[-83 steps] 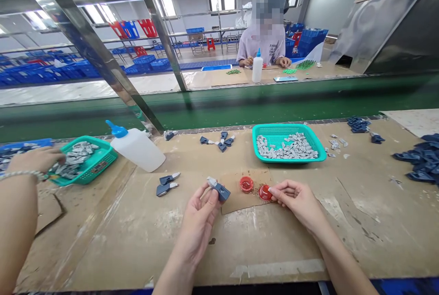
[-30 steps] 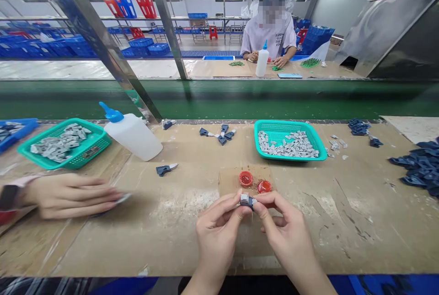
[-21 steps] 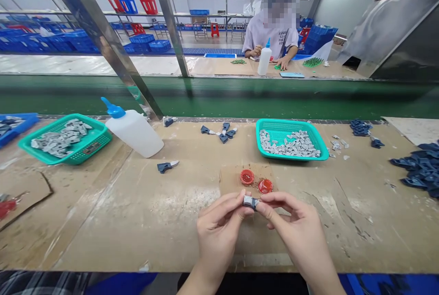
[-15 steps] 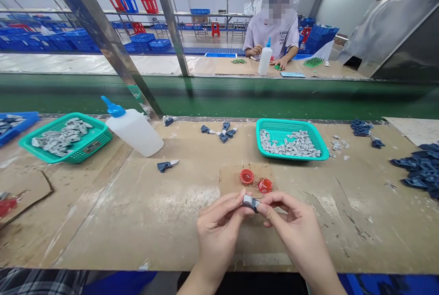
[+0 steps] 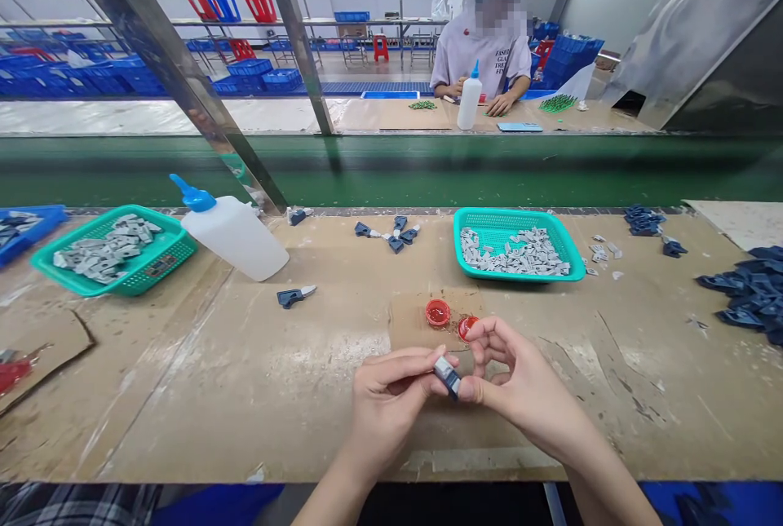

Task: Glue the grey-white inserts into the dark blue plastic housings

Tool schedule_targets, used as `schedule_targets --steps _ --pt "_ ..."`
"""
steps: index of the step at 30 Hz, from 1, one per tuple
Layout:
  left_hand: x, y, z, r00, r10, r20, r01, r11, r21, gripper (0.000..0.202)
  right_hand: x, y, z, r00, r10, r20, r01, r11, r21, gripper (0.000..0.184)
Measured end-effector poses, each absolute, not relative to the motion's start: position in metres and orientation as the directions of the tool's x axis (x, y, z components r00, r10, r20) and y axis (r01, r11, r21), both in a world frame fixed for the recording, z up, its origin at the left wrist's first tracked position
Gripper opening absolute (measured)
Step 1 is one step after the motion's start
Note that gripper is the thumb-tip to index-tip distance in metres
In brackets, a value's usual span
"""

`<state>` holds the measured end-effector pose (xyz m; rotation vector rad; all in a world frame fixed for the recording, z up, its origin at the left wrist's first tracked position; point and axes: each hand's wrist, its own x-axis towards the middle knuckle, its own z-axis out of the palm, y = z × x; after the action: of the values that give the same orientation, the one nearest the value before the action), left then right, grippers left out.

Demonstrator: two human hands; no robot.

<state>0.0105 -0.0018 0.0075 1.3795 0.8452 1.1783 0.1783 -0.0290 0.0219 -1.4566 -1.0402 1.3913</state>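
Left hand (image 5: 388, 405) and right hand (image 5: 527, 383) parted, blue-grey part (image 5: 447, 376) pinched between, end hidden

Bench (image 5: 201, 395): basket (image 5: 122, 285) left | bottle (image 5: 236, 238) beside it | second basket (image 5: 519, 277) right of centre | two cups (image 5: 438, 313) on cardboard (image 5: 409, 326) centre

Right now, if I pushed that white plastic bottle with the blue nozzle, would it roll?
Likely: the white plastic bottle seems to lie on its side, so its round body could roll. The cloudy plastic looks thin, so probably light, though I cannot tell its fill.
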Motion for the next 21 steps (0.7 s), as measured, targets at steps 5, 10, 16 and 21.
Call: schedule_targets --steps 5,10,16,21 --pt "0.017 -0.008 0.005 0.126 0.978 0.165 -0.169 -0.143 0.975 0.026 0.164 -0.040 0.013 0.159 0.969 -0.187 -0.065 -0.178 -0.982 0.035" --pt "0.026 -0.014 0.012 0.125 0.989 -0.076 -0.352 0.116 0.929 0.030 0.149 -0.043 0.017 0.270 0.959 -0.083 -0.108 -0.055 -0.993 0.031" --pt "0.027 -0.012 0.025 0.213 0.956 -0.202 -0.487 0.283 0.826 0.032 0.151 -0.039 0.016 0.317 0.948 0.016 -0.210 0.087 -0.974 0.041" --pt "0.024 -0.013 0.028 0.328 0.898 -0.294 -0.500 0.429 0.752 0.036 0.175 -0.047 0.015 0.440 0.897 0.038 -0.023 0.054 -0.998 0.028"
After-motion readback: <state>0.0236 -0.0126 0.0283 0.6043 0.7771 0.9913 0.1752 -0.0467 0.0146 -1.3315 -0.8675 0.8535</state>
